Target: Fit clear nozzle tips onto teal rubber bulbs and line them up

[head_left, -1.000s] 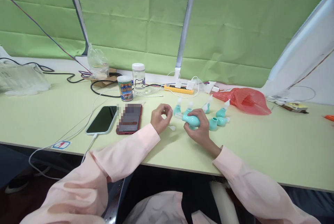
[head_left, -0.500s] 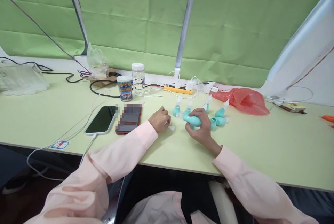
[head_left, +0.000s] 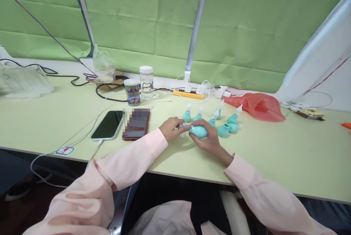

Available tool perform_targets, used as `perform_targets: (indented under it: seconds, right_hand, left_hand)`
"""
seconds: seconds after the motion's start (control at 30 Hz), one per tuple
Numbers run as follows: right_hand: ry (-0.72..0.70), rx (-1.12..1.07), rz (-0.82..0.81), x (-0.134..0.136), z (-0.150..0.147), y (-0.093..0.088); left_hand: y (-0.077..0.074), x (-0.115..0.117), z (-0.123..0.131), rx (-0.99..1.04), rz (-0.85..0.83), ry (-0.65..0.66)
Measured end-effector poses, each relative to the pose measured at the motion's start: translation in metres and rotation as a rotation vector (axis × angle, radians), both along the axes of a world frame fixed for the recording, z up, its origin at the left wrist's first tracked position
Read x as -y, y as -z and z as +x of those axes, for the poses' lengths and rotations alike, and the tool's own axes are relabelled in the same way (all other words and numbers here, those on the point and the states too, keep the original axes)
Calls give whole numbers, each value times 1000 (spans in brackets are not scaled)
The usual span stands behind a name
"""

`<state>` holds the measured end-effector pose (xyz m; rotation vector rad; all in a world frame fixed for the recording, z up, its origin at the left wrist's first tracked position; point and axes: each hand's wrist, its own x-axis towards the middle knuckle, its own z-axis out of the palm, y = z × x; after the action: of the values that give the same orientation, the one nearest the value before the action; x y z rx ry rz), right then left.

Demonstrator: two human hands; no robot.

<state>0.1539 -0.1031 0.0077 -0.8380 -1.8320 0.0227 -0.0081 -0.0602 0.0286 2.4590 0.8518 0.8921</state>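
Observation:
My right hand (head_left: 210, 138) is wrapped round a teal rubber bulb (head_left: 197, 131) lying on its side on the pale green table (head_left: 274, 154). My left hand (head_left: 172, 128) pinches a small clear tip (head_left: 182, 127) at the bulb's left end. Behind my hands stand several more teal bulbs with clear tips (head_left: 216, 117), and one bulb (head_left: 223, 130) beside them has no tip.
Two phones (head_left: 108, 125) (head_left: 137, 124) lie to the left, one on a white cable. Behind them are a printed can (head_left: 132, 92) and a clear jar (head_left: 146, 82). A yellow power strip (head_left: 188, 93) and a red plastic bag (head_left: 257, 105) lie further back.
My left hand picked the small clear tip off the table and brought it to the left end of the bulb. My right hand lowered the bulb slightly to the left.

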Motion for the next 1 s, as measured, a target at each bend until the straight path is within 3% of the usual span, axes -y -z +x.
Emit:
perform_targets:
  seconds: [0.23, 0.5, 0.67, 0.9, 1.0]
  right_hand:
    - [-57, -71, -187, 2, 0, -5]
    - [-171, -147, -395, 2, 6, -18]
    - [-222, -182, -517, -1, 10, -18]
    - [-250, -249, -618, -4, 14, -15]
    - [-336, -343, -704, -3, 13, -16]
  left_hand:
    - [9, 2, 5, 177, -332, 67]
    - [8, 0, 8, 339, -738, 321]
    - [6, 3, 8, 365, -881, 415]
    - [7, 4, 10, 365, -967, 436]
    - [6, 4, 9, 398, -1014, 477]
